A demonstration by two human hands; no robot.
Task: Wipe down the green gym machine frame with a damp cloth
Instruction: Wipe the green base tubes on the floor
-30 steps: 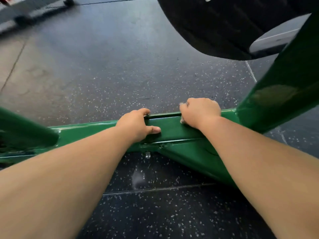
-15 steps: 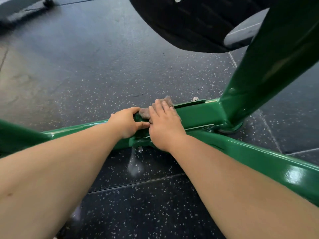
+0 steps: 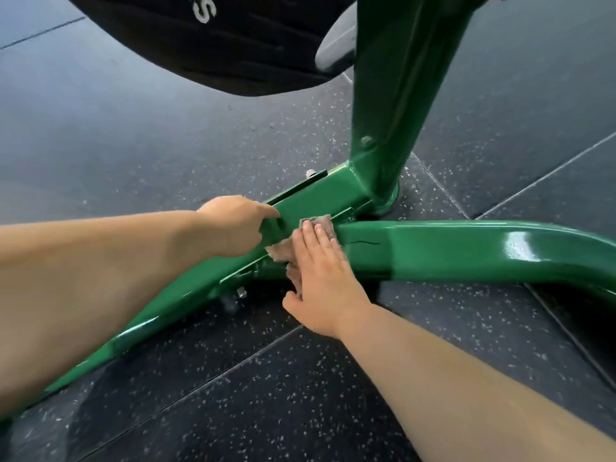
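Note:
The green gym machine frame (image 3: 433, 248) lies low on the floor, with a base bar running from lower left to the centre, a side bar going right and an upright post (image 3: 393, 95) rising at the joint. My right hand (image 3: 320, 278) lies flat, fingers together, pressing a brownish-grey cloth (image 3: 283, 250) onto the base bar where the side bar joins. The cloth shows at my fingertips and beside my palm. My left hand (image 3: 233, 228) rests on the top of the base bar just left of the cloth, fingers curled over its far edge.
A black padded seat (image 3: 216, 45) with white lettering overhangs the frame at the top. Dark speckled rubber floor tiles (image 3: 266, 395) with seams surround the frame. Bolts (image 3: 240, 293) stick out under the base bar.
The view has swung left around the frame, bringing the upright post to centre. My right hand has slid the cloth down onto the near side of the bar at the joint. My left hand stays on the bar.

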